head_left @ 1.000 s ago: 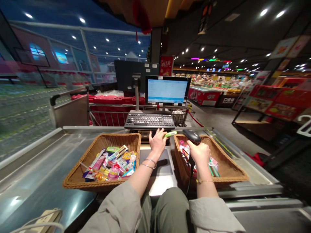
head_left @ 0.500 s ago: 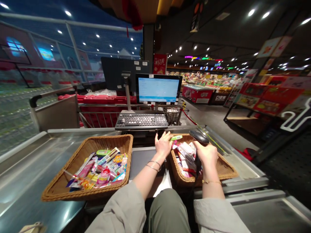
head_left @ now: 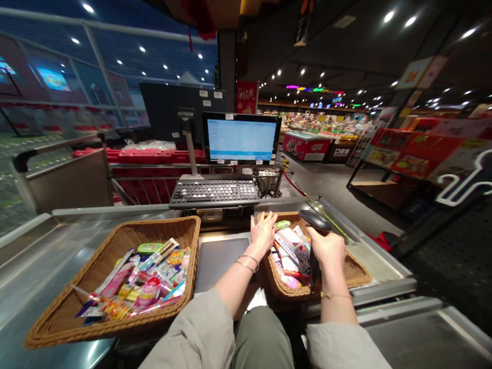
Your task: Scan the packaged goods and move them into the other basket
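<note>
My right hand (head_left: 329, 250) is wrapped round the handle of a black barcode scanner (head_left: 315, 220), holding it over the right wicker basket (head_left: 357, 269). My left hand (head_left: 263, 233) reaches over that basket's left rim, its fingers apart. Right by those fingers lies a green packet (head_left: 282, 224), partly hidden by the hand. Inside the right basket are boxes and packets, among them a white toothpaste-like box (head_left: 290, 248). A second wicker basket (head_left: 49, 325) on the left holds a mixed heap of small colourful packets, with another green packet (head_left: 149, 248) on top.
Between the baskets lies a dark flat scanner plate (head_left: 221, 261). Behind it stand a keyboard (head_left: 215, 191) and a lit monitor (head_left: 242, 138). A metal counter (head_left: 23, 287) runs under the left basket. A shopping cart (head_left: 142, 184) and red crates stand beyond.
My left hand has shifted slightly right and lower at the right basket's rim, and the green packet now sits lower in it. The scanner stays in my right hand. The view has turned slightly right.
</note>
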Tool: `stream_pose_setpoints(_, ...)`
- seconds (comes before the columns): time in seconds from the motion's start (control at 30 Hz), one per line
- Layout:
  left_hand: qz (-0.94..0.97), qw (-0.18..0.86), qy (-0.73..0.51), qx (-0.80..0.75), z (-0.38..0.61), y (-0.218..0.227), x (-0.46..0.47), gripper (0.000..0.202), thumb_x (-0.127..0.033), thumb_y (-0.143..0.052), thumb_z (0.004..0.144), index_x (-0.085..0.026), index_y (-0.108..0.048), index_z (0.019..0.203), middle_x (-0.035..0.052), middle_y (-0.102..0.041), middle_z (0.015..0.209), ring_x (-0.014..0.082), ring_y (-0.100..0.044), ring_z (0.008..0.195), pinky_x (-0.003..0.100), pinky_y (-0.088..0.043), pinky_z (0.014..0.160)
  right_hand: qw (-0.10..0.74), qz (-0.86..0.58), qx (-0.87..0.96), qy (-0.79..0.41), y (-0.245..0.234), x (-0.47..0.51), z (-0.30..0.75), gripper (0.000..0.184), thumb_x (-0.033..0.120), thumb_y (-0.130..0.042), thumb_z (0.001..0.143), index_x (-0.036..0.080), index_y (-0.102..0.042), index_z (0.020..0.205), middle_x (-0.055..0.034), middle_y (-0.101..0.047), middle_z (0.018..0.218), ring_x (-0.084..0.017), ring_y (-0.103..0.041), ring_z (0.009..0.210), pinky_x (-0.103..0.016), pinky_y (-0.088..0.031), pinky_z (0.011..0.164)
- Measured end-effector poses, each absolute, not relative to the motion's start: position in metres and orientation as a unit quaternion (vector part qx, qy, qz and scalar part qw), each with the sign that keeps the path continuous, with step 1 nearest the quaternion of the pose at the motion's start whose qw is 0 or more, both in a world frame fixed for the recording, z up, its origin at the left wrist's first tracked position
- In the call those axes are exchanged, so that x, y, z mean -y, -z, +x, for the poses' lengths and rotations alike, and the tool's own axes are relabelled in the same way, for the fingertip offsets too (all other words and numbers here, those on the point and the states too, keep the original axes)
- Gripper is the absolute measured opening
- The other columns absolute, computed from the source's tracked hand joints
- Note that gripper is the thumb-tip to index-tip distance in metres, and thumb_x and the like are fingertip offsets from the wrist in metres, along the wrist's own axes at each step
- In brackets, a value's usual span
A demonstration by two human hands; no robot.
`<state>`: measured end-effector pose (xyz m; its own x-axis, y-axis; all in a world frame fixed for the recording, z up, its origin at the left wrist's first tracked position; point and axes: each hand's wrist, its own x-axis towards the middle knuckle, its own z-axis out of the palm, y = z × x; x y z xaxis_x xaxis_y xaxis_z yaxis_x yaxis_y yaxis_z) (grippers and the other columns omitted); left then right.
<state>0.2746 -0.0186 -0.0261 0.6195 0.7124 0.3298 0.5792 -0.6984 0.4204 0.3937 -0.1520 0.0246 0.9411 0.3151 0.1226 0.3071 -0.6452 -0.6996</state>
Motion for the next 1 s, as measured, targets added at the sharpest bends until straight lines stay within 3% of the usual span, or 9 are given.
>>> stream_pose_setpoints(0.2, 0.876, 0.160, -0.247, -0.382, 0.249, 0.027, 0.017, 0.039, -0.038, -0.050, 0.100, -0.029, -0.056, 0.137, 0.0027, -0.049, 0.152, 0.0247, -0.035, 0.148, 0.062, -0.017, 0.123, 0.368, -0.912, 0.179, -0.019, -0.031, 0.146, 0.382, 0.066, 0.063, -0.063, 0.067, 0.007, -0.079, 0.096, -0.0278, -0.073, 0.094, -0.039, -0.068, 0.088, -0.047, -0.052, 0.079)
stream_pose_setpoints(0.37, 0.873, 0.157, -0.270, -0.375, 0.221, 0.028, 0.014, 0.039, -0.034, -0.053, 0.098, -0.025, -0.058, 0.136, 0.0052, -0.051, 0.151, 0.0245, -0.037, 0.147, 0.057, -0.015, 0.125, 0.356, -0.916, 0.180, -0.027, -0.043, 0.142, 0.366, 0.063, 0.063, -0.064, 0.068, 0.009, -0.078, 0.098, -0.0266, -0.072, 0.098, -0.038, -0.068, 0.089, -0.046, -0.052, 0.077)
stream_pose_setpoints(1.0, 0.838, 0.085, -0.309, -0.441, 0.080, 0.013, -0.025, 0.036, -0.027, -0.057, 0.097, -0.024, -0.061, 0.132, 0.0060, -0.057, 0.145, 0.0232, -0.046, 0.141, 0.053, -0.022, 0.124, 0.392, -0.878, 0.273, -0.032, -0.038, 0.092, 0.297, 0.058, 0.060, -0.064, 0.065, 0.007, -0.079, 0.084, -0.0217, -0.072, 0.075, -0.032, -0.066, 0.074, -0.037, -0.047, 0.064)
